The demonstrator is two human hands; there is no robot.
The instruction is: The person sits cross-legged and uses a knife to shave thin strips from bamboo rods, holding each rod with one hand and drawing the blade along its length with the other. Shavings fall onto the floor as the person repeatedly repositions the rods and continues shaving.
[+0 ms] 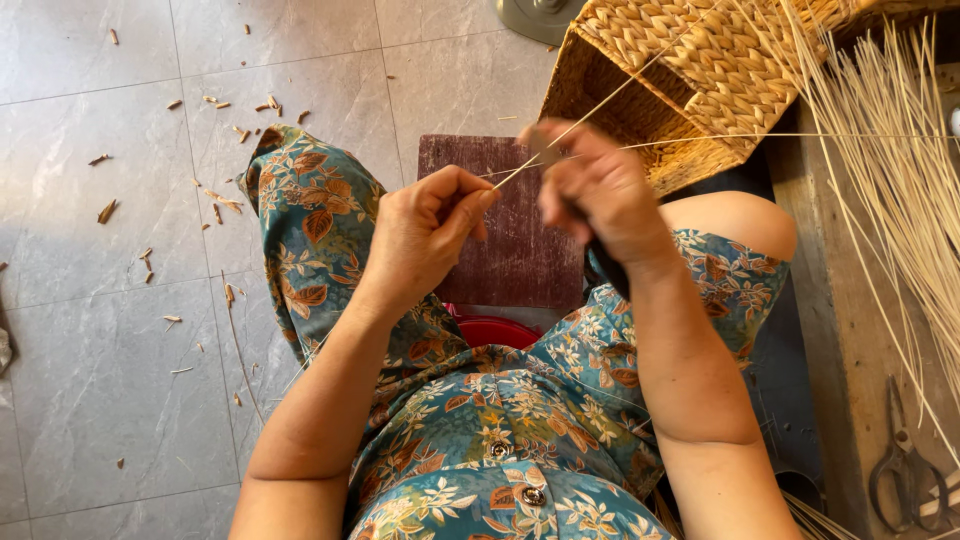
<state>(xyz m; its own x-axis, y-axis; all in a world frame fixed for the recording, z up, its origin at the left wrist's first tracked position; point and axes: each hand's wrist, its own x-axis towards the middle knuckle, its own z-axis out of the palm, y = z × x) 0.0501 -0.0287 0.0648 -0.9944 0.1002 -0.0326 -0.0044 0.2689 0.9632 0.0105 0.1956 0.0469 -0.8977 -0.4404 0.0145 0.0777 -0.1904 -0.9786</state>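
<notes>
While the left hand (425, 235) pinches a thin pale reed (590, 112) between thumb and fingertips, the reed runs up and to the right, across the front of a woven basket (690, 80). The left fingers are pressed together on the reed's near end. The right hand (600, 190) is just beside the left one, a bit higher, and it is curled shut around a dark handle (605, 265) that sticks out below the palm. A small blade shows above its fingers, right by the reed, but it is blurry, so I cannot tell if it touches. A second thin reed (800, 136) goes straight out to the right from near this hand.

Both hands hang above a dark red board (500, 240) that lies between the person's knees. Below the board peeks a bit of something bright red (495, 330). The person wears clothes with blue and orange leaves (310, 220).

The basket sits at the top, tipped so its open side faces the hands. To its right a big bunch of pale reeds (900, 180) fans down over a wooden bench (850, 350). A pair of scissors (905, 470) lies on the bench near the bottom right corner. On the left, the grey tile floor (90, 350) has little brown scraps (105, 210) scattered on it.
</notes>
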